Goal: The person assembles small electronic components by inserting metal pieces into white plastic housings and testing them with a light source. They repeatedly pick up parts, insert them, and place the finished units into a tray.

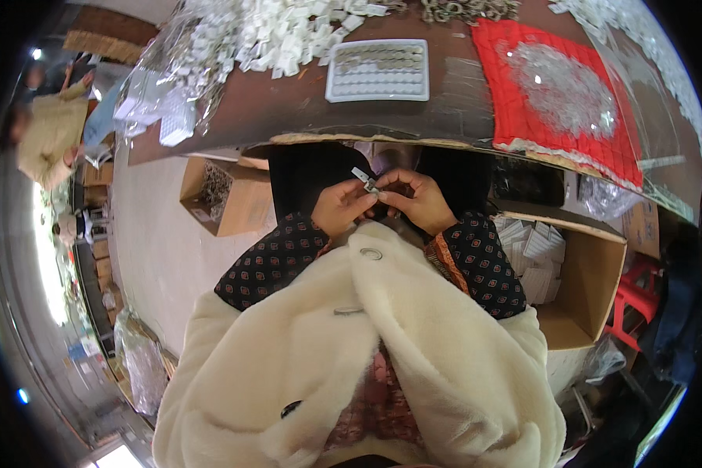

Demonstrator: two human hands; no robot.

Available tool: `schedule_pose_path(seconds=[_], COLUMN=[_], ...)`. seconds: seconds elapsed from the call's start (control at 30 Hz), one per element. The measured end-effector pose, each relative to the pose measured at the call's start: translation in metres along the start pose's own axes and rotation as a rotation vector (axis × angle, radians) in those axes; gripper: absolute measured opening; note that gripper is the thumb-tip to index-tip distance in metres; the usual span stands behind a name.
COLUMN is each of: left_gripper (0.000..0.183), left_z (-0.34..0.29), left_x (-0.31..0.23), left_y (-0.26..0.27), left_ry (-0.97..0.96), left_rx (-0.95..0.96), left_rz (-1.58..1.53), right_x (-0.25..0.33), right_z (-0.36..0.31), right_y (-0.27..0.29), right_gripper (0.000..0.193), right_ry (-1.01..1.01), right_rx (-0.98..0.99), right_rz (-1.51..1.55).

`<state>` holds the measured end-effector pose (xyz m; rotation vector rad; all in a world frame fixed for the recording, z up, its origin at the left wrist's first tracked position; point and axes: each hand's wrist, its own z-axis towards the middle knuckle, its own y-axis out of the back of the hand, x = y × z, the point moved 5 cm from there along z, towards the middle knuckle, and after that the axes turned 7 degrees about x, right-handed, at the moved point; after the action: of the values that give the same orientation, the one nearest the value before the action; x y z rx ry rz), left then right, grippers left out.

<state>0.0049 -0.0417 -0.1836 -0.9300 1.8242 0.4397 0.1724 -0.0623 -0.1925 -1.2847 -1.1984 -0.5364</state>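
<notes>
My left hand (340,207) and my right hand (418,201) meet over my lap, just in front of the table edge. Between their fingertips is a small metal piece with a white tab (360,174) that sticks up toward the far left. My left thumb and forefinger pinch its near end. The right fingers are bent closed against its right side; how they hold it is partly hidden. Beyond the hands, a white tray (378,92) with rows of small slots lies on the table, several far rows filled with small metal pieces.
White tabbed pieces (281,35) are heaped at the table's far left. Clear plastic pieces (561,90) lie on a red cloth (499,117) at right. One cardboard box (242,207) stands left of my legs, another (593,292) with white cards at right, near a red stool (638,300).
</notes>
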Motion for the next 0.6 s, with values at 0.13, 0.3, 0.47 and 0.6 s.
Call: schedule_pose_path(seconds=[0.13,0.3,0.47,0.6], left_gripper=[0.025,0.022,0.024,0.024], left_z=[-0.009,-0.011,-0.01,-0.014], left_x=[0.003,0.003,0.005,-0.003], left_y=[0.0,-0.006,-0.008,-0.01], left_ry=[0.031,-0.021,-0.054,-0.175], left_rx=[-0.107,-0.098,-0.102,-0.119], left_rz=[-0.018,-0.033,-0.024,-0.093], right_x=[-0.003,-0.004,-0.005,-0.002], right_z=[-0.003,-0.011,-0.02,-0.022], right_y=[-0.007,-0.006,-0.007,-0.016], right_gripper=[0.018,0.018,0.017,0.015], right_ry=[0.005,0.018,0.031,0.062], right_rx=[0.05,0.06,0.033,-0.072], right_rz=[-0.073,-0.068,-0.057,-0.11])
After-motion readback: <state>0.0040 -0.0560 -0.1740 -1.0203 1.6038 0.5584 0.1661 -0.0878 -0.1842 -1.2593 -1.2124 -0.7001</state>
